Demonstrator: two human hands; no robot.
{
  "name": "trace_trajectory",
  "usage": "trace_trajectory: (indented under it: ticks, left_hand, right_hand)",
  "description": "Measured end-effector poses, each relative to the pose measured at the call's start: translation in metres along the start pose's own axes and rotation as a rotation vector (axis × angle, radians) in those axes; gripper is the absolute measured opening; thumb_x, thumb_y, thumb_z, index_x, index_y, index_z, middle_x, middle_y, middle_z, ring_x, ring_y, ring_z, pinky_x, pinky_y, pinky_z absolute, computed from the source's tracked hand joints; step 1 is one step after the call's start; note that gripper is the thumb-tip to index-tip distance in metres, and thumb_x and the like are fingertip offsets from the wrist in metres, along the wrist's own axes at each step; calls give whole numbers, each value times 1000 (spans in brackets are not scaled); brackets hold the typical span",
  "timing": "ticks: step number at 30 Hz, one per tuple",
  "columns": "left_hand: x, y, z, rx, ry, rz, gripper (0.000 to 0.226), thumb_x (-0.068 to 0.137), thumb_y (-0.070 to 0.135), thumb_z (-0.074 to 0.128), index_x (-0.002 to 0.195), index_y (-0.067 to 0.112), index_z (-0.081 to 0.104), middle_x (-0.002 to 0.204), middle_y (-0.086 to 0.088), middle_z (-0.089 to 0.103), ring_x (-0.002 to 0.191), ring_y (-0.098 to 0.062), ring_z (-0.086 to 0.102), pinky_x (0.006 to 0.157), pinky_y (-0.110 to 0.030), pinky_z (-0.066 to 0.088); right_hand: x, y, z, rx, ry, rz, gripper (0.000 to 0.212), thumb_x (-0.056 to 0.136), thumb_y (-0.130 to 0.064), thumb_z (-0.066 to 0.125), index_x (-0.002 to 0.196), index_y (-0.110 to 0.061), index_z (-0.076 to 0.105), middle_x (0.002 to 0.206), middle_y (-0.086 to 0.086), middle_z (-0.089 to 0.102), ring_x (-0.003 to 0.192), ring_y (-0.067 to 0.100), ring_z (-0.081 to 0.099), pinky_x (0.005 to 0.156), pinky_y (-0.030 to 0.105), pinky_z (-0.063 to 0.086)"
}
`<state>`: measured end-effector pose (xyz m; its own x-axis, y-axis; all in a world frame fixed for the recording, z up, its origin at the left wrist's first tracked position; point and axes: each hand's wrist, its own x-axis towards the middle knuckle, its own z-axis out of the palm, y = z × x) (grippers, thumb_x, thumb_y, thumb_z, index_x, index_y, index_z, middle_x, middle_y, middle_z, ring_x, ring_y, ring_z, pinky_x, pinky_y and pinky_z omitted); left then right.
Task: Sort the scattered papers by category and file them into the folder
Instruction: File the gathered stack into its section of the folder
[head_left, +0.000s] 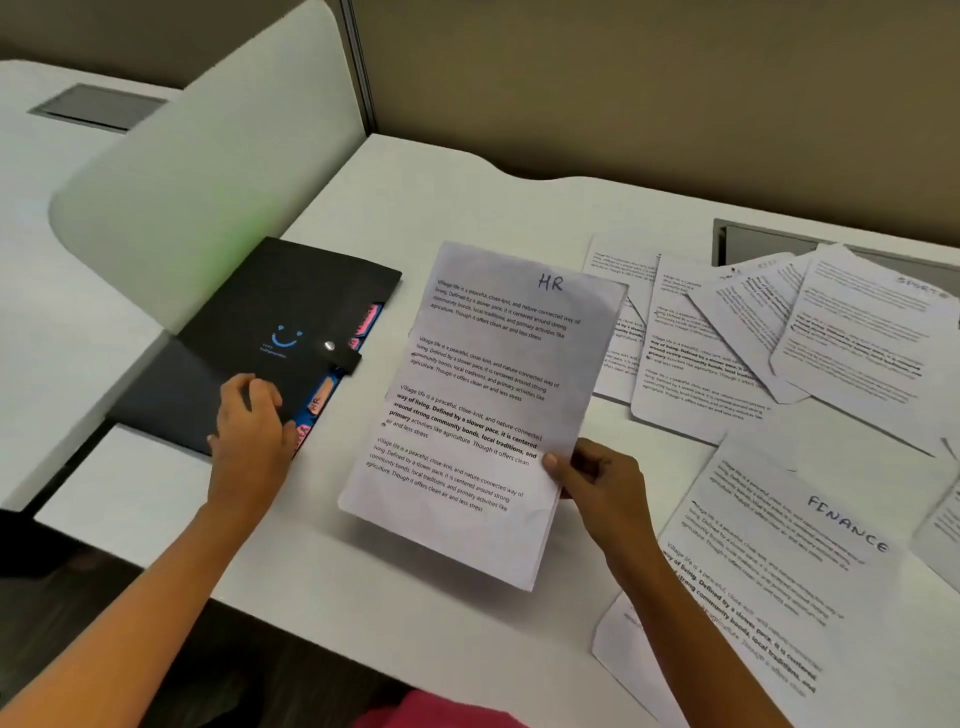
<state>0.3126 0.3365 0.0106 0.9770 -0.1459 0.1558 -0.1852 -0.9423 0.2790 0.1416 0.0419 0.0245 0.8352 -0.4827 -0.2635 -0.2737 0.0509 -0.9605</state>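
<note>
Your right hand (597, 475) pinches the HR sheets (483, 410) clear of the counter (457, 182), while your left hand (249, 421), its grip loose, steadies the folder (249, 343) for filing.

Your view is evenly lit, soft indoor light from above, no hard glare. Faint green tint on white divider (208, 171). HR sheet (483, 410) casts soft shadow on desk (363, 571) below its lower edge. Its text is sharp for you; far papers (831, 332) look blurred. Wide-angle lens bends straight edges near frame borders. Lower left corner is dark.
</note>
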Motion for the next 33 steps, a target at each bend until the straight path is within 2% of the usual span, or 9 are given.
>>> trace_trajectory:
  ticks: [3,6,8,10,15,18,24,29,33]
  left_hand:
    - [-6,2,-11,57,-3,132,18,87,-4,51,98,8,44,135,-20,35,92,-44,56,59,-46,54]
    - [-6,1,-21,123,-61,171,30,80,-12,57,101,8,52,146,-19,30,83,-45,60,54,-44,53]
    - [-3,-2,-22,174,-81,170,40,75,-16,61,108,6,58,149,-18,28,60,-37,58,46,-39,50]
    - [-2,-5,-20,205,-50,149,43,78,-8,64,118,5,56,148,-18,30,51,-29,51,39,-35,46]
    - [0,-3,-20,328,-28,87,69,71,37,77,129,10,49,143,-15,37,82,-38,59,43,-36,47]
    - [2,-2,-21,360,-31,55,76,65,37,82,128,11,50,140,-16,39,89,-38,57,46,-37,50]
    - [9,-10,-24,306,93,109,45,87,24,63,127,7,52,128,-13,55,76,-33,63,43,-32,48]
    - [16,-22,-25,205,130,177,23,86,18,63,99,-1,64,112,-16,64,52,-27,59,42,-28,48]
    - [17,-30,-25,98,128,206,16,88,14,61,87,0,55,94,-16,60,56,-26,61,42,-28,50]
  right_hand:
    - [2,0,0,13,-5,-2,20,86,-11,66,88,-31,66,92,-7,72,83,8,70,67,20,57]
    - [6,0,5,30,8,18,18,86,-11,66,92,-27,67,92,-8,72,82,8,71,65,19,56]
    - [12,-3,11,22,10,22,17,86,-11,66,94,-26,67,92,-7,72,83,9,71,67,19,56]
    - [17,-6,17,6,13,15,19,86,-12,66,93,-29,66,92,-7,72,84,9,70,67,19,57]
    - [22,-8,36,13,59,26,18,85,-14,67,90,-31,64,93,-5,72,85,12,70,67,19,57]
    - [24,-8,47,35,81,40,16,85,-13,67,92,-28,66,94,-4,72,86,14,70,69,21,58]
    - [29,-11,65,42,109,54,15,85,-13,67,98,-21,68,96,0,73,87,16,71,75,28,58]
    - [31,-13,76,48,128,53,13,85,-13,67,95,-22,68,95,0,74,86,16,71,75,28,58]
    - [30,-18,86,51,162,39,15,85,-11,67,88,-26,68,90,-1,74,82,15,71,70,25,58]
